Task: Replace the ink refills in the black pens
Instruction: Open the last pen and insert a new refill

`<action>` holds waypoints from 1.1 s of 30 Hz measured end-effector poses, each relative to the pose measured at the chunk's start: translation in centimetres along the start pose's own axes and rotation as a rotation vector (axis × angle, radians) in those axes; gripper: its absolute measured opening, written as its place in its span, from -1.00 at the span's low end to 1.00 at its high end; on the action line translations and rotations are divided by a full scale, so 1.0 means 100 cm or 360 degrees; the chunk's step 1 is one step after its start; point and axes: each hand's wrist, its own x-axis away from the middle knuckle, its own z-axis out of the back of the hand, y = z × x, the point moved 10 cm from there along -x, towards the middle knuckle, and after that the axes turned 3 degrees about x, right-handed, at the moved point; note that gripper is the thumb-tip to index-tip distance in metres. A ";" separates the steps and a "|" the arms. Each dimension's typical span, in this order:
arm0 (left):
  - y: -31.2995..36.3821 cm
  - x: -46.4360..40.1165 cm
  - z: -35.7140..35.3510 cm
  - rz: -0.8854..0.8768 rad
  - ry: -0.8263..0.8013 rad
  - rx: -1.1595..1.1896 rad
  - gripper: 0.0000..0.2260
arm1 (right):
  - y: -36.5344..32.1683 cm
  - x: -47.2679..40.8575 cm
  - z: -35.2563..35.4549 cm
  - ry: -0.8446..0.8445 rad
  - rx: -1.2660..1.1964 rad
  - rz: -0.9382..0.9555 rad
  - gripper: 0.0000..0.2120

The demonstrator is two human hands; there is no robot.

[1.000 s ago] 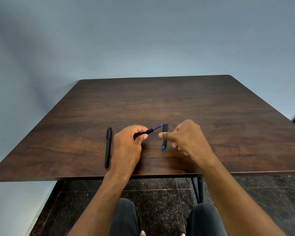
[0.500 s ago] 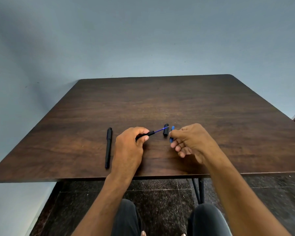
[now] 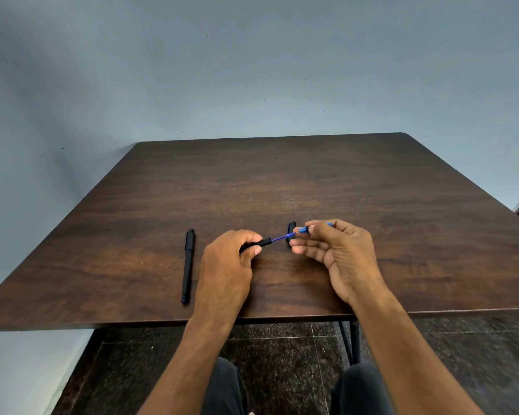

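Gripping the black pen barrel in your curled left hand, you point its blue refill right toward the blue tip piece pinched by your right hand, palm up, above the table.

A wide stretch of bare table lay open beyond both hands. Passage on the left was narrowed by a capped black pen lying lengthwise, and a small black cap was left between the two hands.
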 end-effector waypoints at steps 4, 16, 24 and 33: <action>0.000 0.001 0.001 -0.0001 0.0016 -0.0007 -0.83 | 0.002 -0.002 0.000 -0.0010 0.0062 0.0002 -0.94; 0.003 0.000 -0.001 -0.0018 -0.0016 -0.0043 -0.82 | 0.009 -0.005 -0.007 -0.0127 0.0220 -0.0004 -0.93; 0.014 -0.001 -0.016 -0.0162 -0.0181 -0.0009 -0.85 | 0.010 -0.002 -0.018 -0.0260 0.0384 -0.0008 -0.90; 0.003 0.000 -0.024 -0.0095 -0.0262 -0.0076 -0.86 | 0.012 -0.007 -0.027 -0.0355 0.0502 -0.0009 -0.94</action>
